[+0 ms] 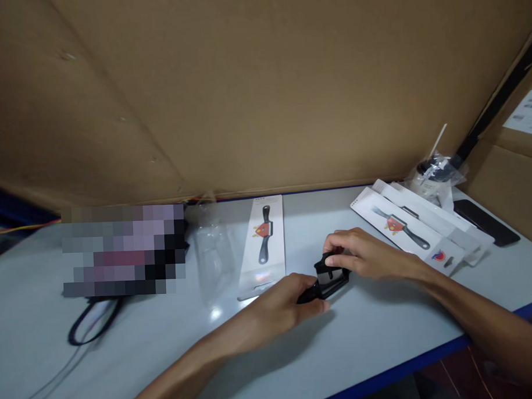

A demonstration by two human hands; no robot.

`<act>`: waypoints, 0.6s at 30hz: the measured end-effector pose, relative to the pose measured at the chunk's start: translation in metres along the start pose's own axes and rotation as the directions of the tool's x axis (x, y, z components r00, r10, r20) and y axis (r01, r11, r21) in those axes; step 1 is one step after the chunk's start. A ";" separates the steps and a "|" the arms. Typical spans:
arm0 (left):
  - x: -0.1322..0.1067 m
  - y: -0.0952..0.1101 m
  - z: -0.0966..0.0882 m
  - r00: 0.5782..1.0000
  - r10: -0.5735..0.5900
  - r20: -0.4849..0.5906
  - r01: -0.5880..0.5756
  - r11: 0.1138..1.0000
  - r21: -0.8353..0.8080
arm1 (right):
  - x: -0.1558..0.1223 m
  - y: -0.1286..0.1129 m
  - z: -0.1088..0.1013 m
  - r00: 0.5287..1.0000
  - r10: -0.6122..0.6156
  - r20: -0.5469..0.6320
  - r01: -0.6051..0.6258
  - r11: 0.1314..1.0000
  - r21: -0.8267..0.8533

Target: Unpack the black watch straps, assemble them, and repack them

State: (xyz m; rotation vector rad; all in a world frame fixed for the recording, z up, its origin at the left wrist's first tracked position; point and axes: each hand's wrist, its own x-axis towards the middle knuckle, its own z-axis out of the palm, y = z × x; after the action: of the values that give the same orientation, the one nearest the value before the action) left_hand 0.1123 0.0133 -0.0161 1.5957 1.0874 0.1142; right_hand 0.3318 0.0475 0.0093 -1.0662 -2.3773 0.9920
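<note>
A small black peeler [326,282] lies low over the pale table [384,329], held between both hands. My left hand [281,308] grips its handle end from the near side, fingers closed round it. My right hand [364,254] pinches the wide head end from above, fingers curled on the black frame. Just behind my left hand lies a white packaging card [264,246] printed with a picture of the same peeler.
A fanned stack of similar white cards [413,229] lies at the right, with a crumpled clear bag [435,173] and a black phone-like slab [485,221] behind it. Clear plastic sleeves [213,248] and a black cable loop [93,319] lie left. A cardboard wall [262,89] rises behind.
</note>
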 end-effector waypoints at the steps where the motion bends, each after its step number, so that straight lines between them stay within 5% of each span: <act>1: 0.000 -0.001 0.000 1.000 -0.014 0.002 0.014 1.000 0.009 | 0.001 0.000 0.001 1.000 0.008 -0.001 -0.008 1.000 0.028; 4: -0.001 0.001 0.001 0.999 -0.040 0.000 0.040 0.999 0.012 | 0.003 0.003 0.002 0.998 0.008 -0.061 0.003 0.984 0.175; 7: -0.003 0.004 0.002 0.999 -0.044 0.029 0.046 0.995 -0.086 | 0.006 0.008 -0.006 0.959 0.022 -0.284 0.079 0.938 0.339; 10: -0.004 0.007 -0.002 0.996 -0.074 -0.043 0.058 0.953 -0.296 | 0.005 0.015 -0.026 0.816 0.119 -0.566 0.148 0.903 0.402; 13: -0.004 0.007 -0.013 0.950 -0.061 -0.307 -0.071 0.913 -0.401 | -0.001 0.021 -0.044 0.693 0.220 -0.687 0.082 0.922 0.378; 16: -0.002 0.006 -0.025 0.847 -0.023 -0.531 -0.189 0.921 -0.341 | -0.002 0.026 -0.043 0.764 0.258 -0.592 -0.086 0.949 0.303; 18: 0.000 0.004 -0.028 0.837 -0.028 -0.546 -0.165 0.939 -0.301 | 0.001 0.026 -0.029 0.841 0.274 -0.467 -0.191 0.957 0.216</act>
State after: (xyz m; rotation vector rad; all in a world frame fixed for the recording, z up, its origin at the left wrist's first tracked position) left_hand 0.0982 0.0342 -0.0030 1.3120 1.3542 0.8098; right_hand 0.3610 0.0739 0.0104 -1.3778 -1.7544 0.8420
